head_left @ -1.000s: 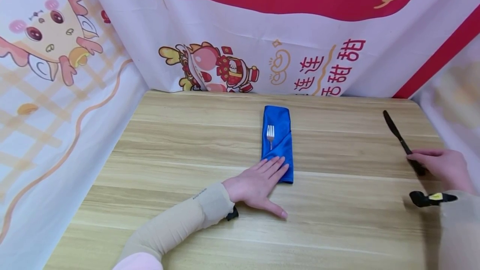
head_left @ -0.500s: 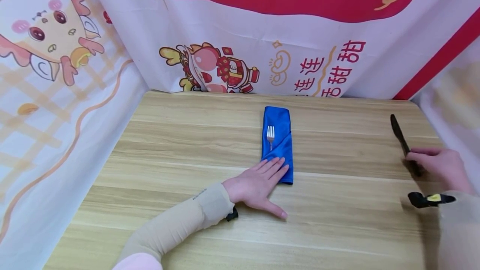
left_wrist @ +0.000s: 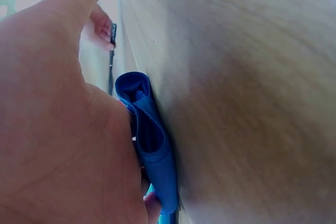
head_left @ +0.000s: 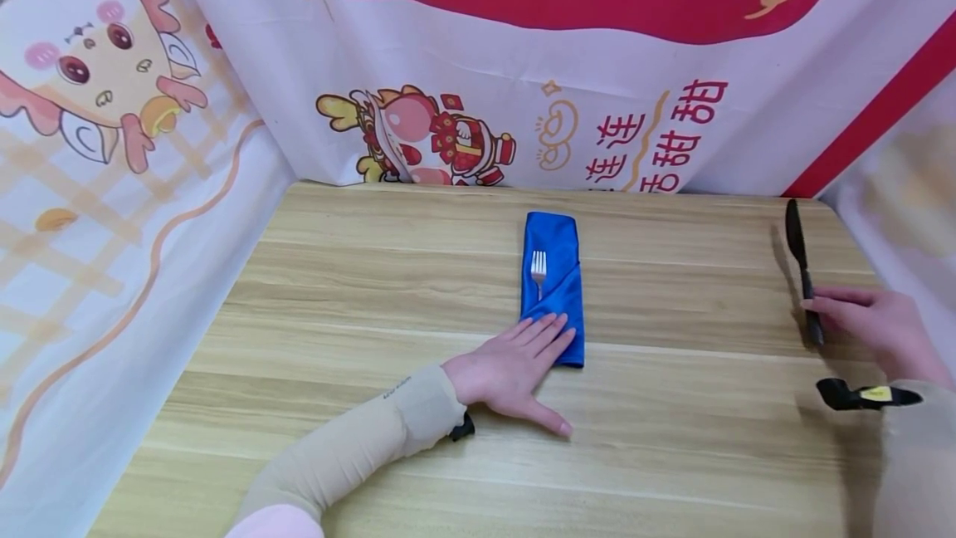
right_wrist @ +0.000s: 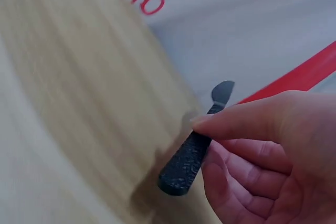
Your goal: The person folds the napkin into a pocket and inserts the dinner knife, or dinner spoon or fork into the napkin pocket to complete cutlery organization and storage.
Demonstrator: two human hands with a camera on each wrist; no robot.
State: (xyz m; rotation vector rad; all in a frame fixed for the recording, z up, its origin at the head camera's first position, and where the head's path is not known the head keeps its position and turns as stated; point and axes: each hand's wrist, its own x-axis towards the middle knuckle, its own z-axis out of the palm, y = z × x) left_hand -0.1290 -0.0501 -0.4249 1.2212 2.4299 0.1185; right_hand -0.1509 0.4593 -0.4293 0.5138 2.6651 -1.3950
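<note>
A folded blue napkin (head_left: pixel 556 235) lies lengthwise near the middle of the table. The tines of a silver fork (head_left: pixel 538 266) stick out of its diagonal fold; the fork's handle is hidden inside. Straight fingers of my left hand (head_left: pixel 515 364) rest on the napkin's near end, thumb spread to the right. The left wrist view shows the napkin's rolled end (left_wrist: pixel 152 135) beside the palm. At the right, my right hand (head_left: pixel 877 326) pinches a black table knife (head_left: pixel 799 256) by its handle (right_wrist: pixel 186 163) between thumb and fingers. The knife is above the tabletop, its blade pointing away.
The wood-grain table (head_left: pixel 358 272) runs back to a printed white and red cloth (head_left: pixel 463 48). Another patterned cloth (head_left: pixel 119 214) hangs along the left side. A black wrist strap (head_left: pixel 859 395) sits by the right sleeve.
The right hand has turned the knife more upright, its tip swinging right and away from me, and lifted it a little. The left hand, napkin and fork have stayed put.
</note>
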